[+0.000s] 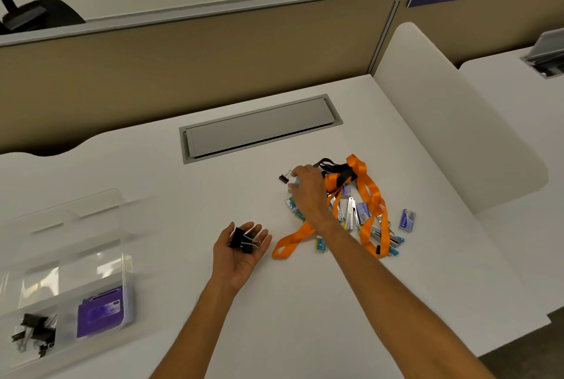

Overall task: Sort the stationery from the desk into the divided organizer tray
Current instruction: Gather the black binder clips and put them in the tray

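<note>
My left hand (241, 249) lies palm up over the desk with black binder clips (243, 240) resting in the palm, fingers relaxed. My right hand (308, 189) reaches over the left edge of a stationery pile, fingers curled downward near a small black binder clip (283, 178) on the desk; whether it holds anything cannot be told. The pile holds orange lanyards (370, 201), metal staplers (350, 212) and small staple boxes (407, 220). A clear divided organizer tray (123, 281) at the lower left contains black binder clips (33, 333) in one compartment and a purple box (100, 311) in another.
A grey cable hatch (259, 128) is set into the white desk behind the pile. A beige partition (183, 64) runs along the back, and a white side divider (457, 122) stands at the right. The desk's front edge falls away at the lower right.
</note>
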Demonstrator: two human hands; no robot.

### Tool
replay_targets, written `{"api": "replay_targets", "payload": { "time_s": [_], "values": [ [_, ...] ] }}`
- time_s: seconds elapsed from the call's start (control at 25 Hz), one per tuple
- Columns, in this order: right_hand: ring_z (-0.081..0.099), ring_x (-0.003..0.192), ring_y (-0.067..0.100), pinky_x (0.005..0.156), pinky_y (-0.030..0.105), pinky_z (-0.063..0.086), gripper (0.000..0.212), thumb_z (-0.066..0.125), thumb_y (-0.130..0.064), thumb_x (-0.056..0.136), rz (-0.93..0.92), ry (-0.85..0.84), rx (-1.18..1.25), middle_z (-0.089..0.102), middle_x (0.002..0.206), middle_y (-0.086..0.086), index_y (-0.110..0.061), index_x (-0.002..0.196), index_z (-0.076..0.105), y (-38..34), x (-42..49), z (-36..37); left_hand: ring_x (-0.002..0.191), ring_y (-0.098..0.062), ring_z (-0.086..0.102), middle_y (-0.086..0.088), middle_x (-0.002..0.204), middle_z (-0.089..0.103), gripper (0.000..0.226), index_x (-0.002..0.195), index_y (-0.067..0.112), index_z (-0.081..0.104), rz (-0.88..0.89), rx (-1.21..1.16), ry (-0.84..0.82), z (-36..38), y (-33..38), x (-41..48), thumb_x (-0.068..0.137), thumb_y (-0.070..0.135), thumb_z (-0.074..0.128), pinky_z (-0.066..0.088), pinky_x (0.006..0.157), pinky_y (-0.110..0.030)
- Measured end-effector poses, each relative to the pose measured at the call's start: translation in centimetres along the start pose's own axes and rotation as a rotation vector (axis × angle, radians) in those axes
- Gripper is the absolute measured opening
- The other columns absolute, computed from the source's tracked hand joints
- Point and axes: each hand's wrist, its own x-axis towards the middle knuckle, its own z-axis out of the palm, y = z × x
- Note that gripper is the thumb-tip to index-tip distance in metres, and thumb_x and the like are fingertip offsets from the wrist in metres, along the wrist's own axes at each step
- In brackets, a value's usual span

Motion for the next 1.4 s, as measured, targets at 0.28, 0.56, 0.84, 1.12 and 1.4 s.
{"api": "replay_targets", "payload": {
  "time_s": [0.28, 0.56, 0.84, 1.12, 1.4],
  "values": [
    [0.052, 0.102, 0.027, 0.086, 0.038, 0.038, 0.026, 0.064, -0.036, 0.089, -0.086, -0.09, -0.325, 0.068, 0.099, 0.008, -0.014, 0.103, 0.068, -0.9, 4.9, 2.3, 0.116, -0.042, 0.06, -0.024, 0.117, 0.065, 0.036, 0.104, -0.001, 0.064, 0.053, -0.043, 0.019, -1.1, 1.5, 0.7, 0.097, 0.032, 0.052, 0.053, 0.091, -0.055],
    [0.051, 0.104, 0.03, 0.088, 0.039, 0.035, 0.013, 0.057, -0.014, 0.092, -0.053, -0.124, -0.354, 0.065, 0.102, 0.011, -0.011, 0.103, 0.063, -1.4, 5.1, 4.1, 0.114, -0.041, 0.061, -0.022, 0.113, 0.066, 0.035, 0.102, 0.0, 0.065, 0.067, -0.052, 0.026, -1.7, 2.1, 1.1, 0.097, 0.032, 0.052, 0.055, 0.09, -0.054],
    [0.052, 0.1, 0.032, 0.085, 0.042, 0.036, 0.015, 0.054, -0.014, 0.087, -0.165, -0.123, -0.413, 0.064, 0.102, 0.015, -0.008, 0.1, 0.056, -1.7, 4.4, 4.1, 0.116, -0.04, 0.061, -0.022, 0.114, 0.066, 0.035, 0.101, 0.0, 0.065, 0.069, -0.069, 0.022, -1.3, 1.8, 1.6, 0.097, 0.032, 0.052, 0.053, 0.093, -0.055],
    [0.048, 0.105, 0.023, 0.088, 0.038, 0.031, 0.028, 0.061, -0.019, 0.087, -0.291, -0.258, 0.07, 0.066, 0.105, 0.003, -0.017, 0.114, 0.059, -6.0, -1.8, 1.8, 0.11, -0.033, 0.066, -0.019, 0.116, 0.069, 0.036, 0.11, 0.002, 0.064, 0.089, -0.072, -0.021, -0.7, 1.5, 2.2, 0.1, 0.032, 0.047, 0.055, 0.094, -0.045],
    [0.047, 0.1, 0.015, 0.087, 0.035, 0.038, 0.024, 0.062, -0.024, 0.084, -0.468, -0.372, 0.195, 0.062, 0.103, -0.005, -0.022, 0.108, 0.059, -7.0, -9.1, 3.4, 0.087, -0.02, 0.07, -0.007, 0.086, 0.067, 0.037, 0.088, 0.011, 0.065, 0.098, -0.069, -0.031, -0.1, 1.2, 0.8, 0.101, 0.037, 0.043, 0.052, 0.084, -0.034]
  ]
}}
